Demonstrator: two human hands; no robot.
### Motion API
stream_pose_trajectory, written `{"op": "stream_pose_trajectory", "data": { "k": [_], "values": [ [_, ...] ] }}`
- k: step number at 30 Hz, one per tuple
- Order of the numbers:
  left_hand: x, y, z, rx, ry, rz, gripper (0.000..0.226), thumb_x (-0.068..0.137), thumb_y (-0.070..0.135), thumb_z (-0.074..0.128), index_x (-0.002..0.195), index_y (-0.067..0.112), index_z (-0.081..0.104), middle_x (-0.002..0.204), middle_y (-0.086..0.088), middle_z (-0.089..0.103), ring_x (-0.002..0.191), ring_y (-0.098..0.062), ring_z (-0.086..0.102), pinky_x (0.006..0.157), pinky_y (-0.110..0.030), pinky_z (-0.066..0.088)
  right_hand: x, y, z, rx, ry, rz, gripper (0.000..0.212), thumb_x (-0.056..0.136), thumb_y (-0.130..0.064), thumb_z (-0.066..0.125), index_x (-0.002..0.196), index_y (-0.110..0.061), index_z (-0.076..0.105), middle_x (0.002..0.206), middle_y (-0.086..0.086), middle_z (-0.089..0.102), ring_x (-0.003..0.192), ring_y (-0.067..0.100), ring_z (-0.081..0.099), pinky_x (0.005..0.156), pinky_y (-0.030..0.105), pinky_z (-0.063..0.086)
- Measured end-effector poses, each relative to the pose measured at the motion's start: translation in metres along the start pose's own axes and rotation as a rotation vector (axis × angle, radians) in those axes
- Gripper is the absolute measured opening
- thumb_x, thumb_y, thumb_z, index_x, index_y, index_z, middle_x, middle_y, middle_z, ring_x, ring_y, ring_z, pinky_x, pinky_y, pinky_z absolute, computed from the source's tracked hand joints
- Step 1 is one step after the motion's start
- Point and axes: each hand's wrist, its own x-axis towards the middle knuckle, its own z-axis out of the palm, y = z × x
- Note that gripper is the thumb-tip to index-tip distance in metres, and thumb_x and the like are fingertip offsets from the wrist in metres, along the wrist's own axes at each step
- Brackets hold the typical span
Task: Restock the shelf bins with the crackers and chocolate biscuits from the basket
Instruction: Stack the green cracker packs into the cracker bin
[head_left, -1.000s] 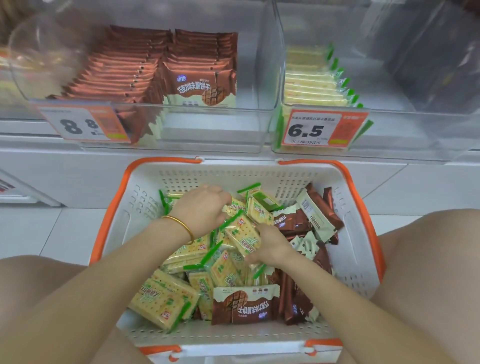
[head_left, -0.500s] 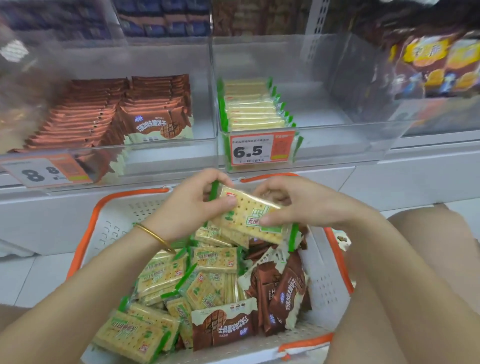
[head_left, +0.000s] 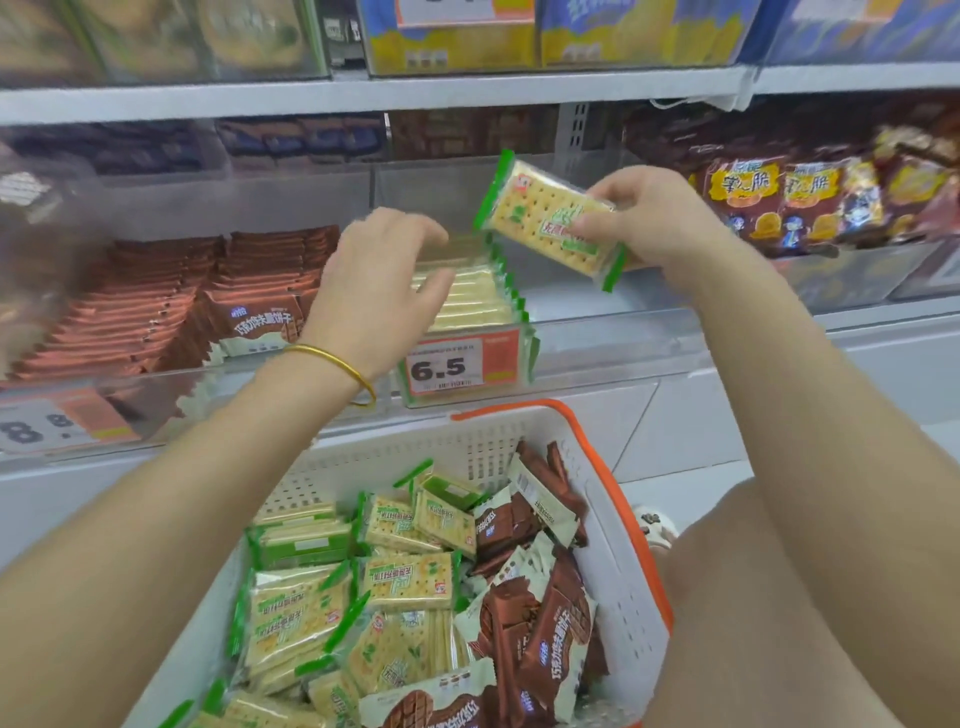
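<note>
My right hand (head_left: 649, 223) pinches a green-edged cracker pack (head_left: 540, 221) and holds it tilted in the air above the clear cracker bin (head_left: 613, 338). My left hand (head_left: 382, 288), with fingers loosely bent and nothing in it, hovers over the row of cracker packs (head_left: 472, 301) standing in that bin behind the 6.5 price tag (head_left: 460, 364). To the left, the chocolate biscuit bin (head_left: 171, 306) holds rows of brown packs. Below, the white basket (head_left: 628, 587) with orange rim holds several cracker packs (head_left: 405, 579) and chocolate biscuit packs (head_left: 550, 634).
Dark snack bags (head_left: 779, 200) fill the bin to the right. An upper shelf (head_left: 363, 96) carries boxed goods. An 8.8 price tag (head_left: 47, 426) hangs at the lower left. My knee (head_left: 727, 597) is beside the basket on the white tiled floor.
Both hands rose from the basket to the shelf. The left hand let go of the cracker pack; the right hand alone carries it above the cracker bin. The view tilted upward.
</note>
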Motion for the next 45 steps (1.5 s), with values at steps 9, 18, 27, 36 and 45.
{"op": "stream_pose_trajectory", "data": {
  "k": [9,18,27,36,45],
  "values": [
    [0.027,-0.011,0.031,0.446,-0.253,0.114,0.042,0.093,0.042,0.034,0.110,0.018,0.065,0.117,0.001,0.059,0.119,-0.021,0.047,0.110,-0.043,0.019,0.136,0.073,0.036,-0.759,-0.063,0.080,0.035,0.085,-0.018,0.068,0.117,-0.006,0.062,0.114,0.015,0.061,0.103,0.031,0.058,0.080,0.034,0.047],
    [0.025,-0.007,0.054,0.413,-0.193,0.123,0.055,0.088,0.046,0.021,0.087,0.019,0.069,0.093,0.002,0.065,0.098,-0.024,0.059,0.104,-0.043,0.030,0.183,0.092,0.068,-0.985,-0.038,-0.099,0.067,0.089,-0.010,0.064,0.144,-0.005,0.027,0.141,0.022,0.035,0.121,0.040,0.045,0.086,0.045,0.046],
    [0.021,-0.011,0.058,0.347,-0.122,0.151,0.046,0.092,0.040,0.029,0.085,0.018,0.068,0.091,0.003,0.064,0.094,-0.024,0.060,0.099,-0.034,0.026,0.192,0.093,0.074,-1.237,0.116,-0.356,0.034,0.091,-0.010,0.056,0.123,0.001,0.054,0.130,0.021,0.046,0.124,0.037,0.039,0.094,0.045,0.036],
    [0.019,-0.011,0.058,0.253,0.013,0.227,0.037,0.093,0.031,0.035,0.092,0.012,0.067,0.092,-0.002,0.065,0.093,-0.028,0.059,0.087,-0.034,0.033,0.197,0.093,0.072,-1.207,0.041,-0.274,0.033,0.096,-0.017,0.050,0.127,-0.007,0.048,0.128,0.017,0.046,0.110,0.038,0.051,0.069,0.037,0.039],
    [-0.047,-0.003,0.050,0.183,0.226,0.485,0.022,0.080,0.003,0.050,0.077,0.007,0.071,0.076,-0.003,0.066,0.069,-0.024,0.059,0.070,-0.033,0.034,0.100,0.028,0.041,-0.711,0.079,-0.391,0.023,0.092,-0.035,0.057,0.097,-0.012,0.057,0.096,0.006,0.060,0.088,0.026,0.056,0.072,0.036,0.044]
  ]
}}
